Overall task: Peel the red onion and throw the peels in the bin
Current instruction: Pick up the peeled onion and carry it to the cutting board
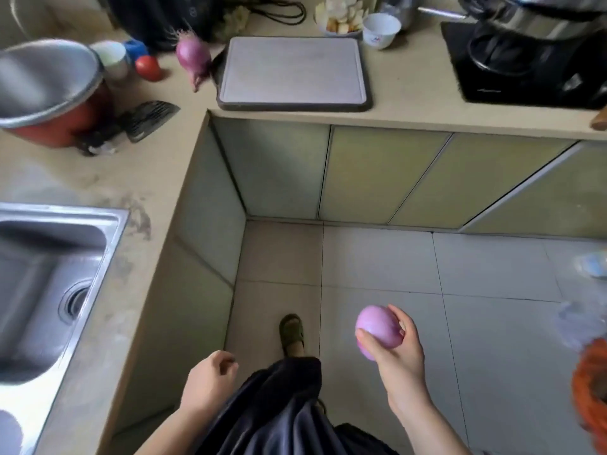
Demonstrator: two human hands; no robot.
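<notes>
Head view: right hand [399, 353] at 5 o'clock grips the peeled red onion [377, 330] over the floor [492, 290]; left hand [210, 379] at 7 o'clock hangs loosely curled, holding nothing; another unpeeled onion [193, 57] sits on the table [410, 87] at 11 o'clock

The peeled onion [377, 330] is smooth pale pink-purple, while the unpeeled red onion [193, 57] on the counter is a deeper magenta with darker dried ends. The cutting board [292, 72] is light grey with a dark grey rim. The pot [49, 93] is red outside and silver inside; beside it sits a red tomato [148, 68]. The countertop [138, 178] is beige with brownish stains, the cabinet doors [387, 175] pale yellow-green, the floor tiles [492, 290] off-white, the sandal [291, 333] olive green.
</notes>
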